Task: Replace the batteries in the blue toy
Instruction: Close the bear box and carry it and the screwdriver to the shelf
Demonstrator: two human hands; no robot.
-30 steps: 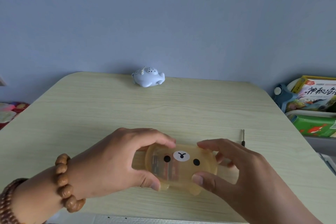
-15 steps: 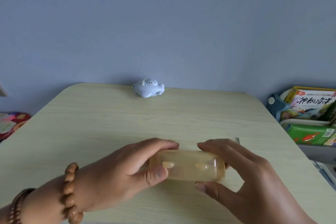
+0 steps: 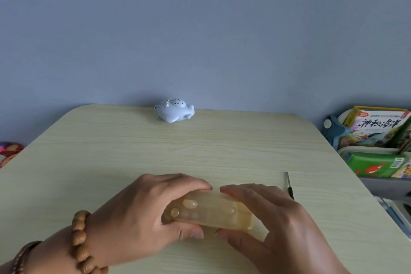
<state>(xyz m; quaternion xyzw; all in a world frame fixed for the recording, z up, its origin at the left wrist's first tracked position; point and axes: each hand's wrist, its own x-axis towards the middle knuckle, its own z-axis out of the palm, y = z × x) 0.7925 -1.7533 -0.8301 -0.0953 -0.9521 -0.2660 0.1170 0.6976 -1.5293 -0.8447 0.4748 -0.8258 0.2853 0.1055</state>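
The left hand (image 3: 142,213) and right hand (image 3: 280,227) both grip a translucent yellow case (image 3: 213,212), fingers and thumbs curled round it, well apart from the blue toy (image 3: 174,113) at the table's (image 3: 222,151) far edge.

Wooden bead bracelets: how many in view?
2. A large-beaded wooden bracelet circles the left wrist; a smaller-beaded bracelet sits further up the forearm, cropped by the frame; more may be off-frame.
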